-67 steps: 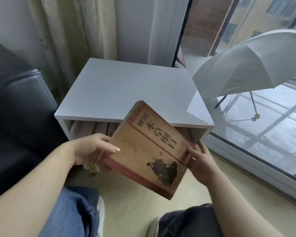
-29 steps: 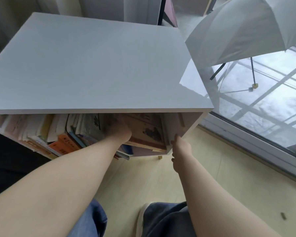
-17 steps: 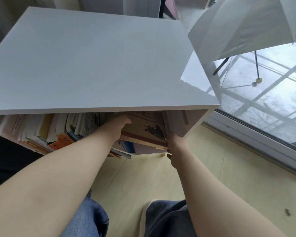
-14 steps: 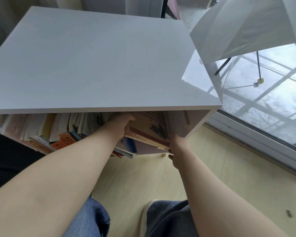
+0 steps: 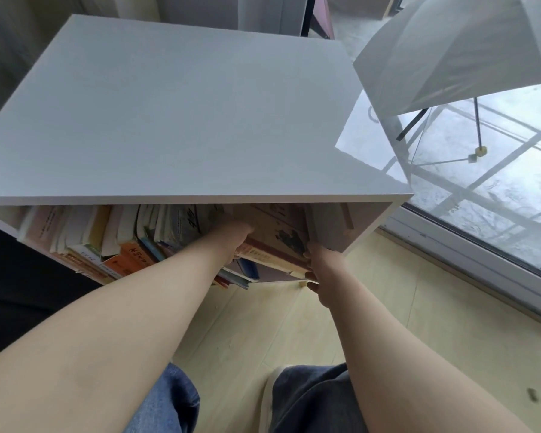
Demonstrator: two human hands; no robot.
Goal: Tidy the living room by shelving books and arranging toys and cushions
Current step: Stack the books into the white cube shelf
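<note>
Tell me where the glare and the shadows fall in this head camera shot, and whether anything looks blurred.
Head view: daylight from the window leaves a bright glare patch on the near right corner of the glossy white cabinet top. Head view: the compartment below is in shade, so the row of upright book spines and the tan paperback book look dim. Head view: the row's left end is softly blurred.

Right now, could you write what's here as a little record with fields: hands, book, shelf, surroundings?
Book: tan paperback with red border, partly inside the shelf
Left hand: on the book's cover, fingers hidden
Right hand: grips its lower corner
Shelf: low white cabinet, leaning row of books on the left
Nearby: open white umbrella, pale wooden floor
</note>
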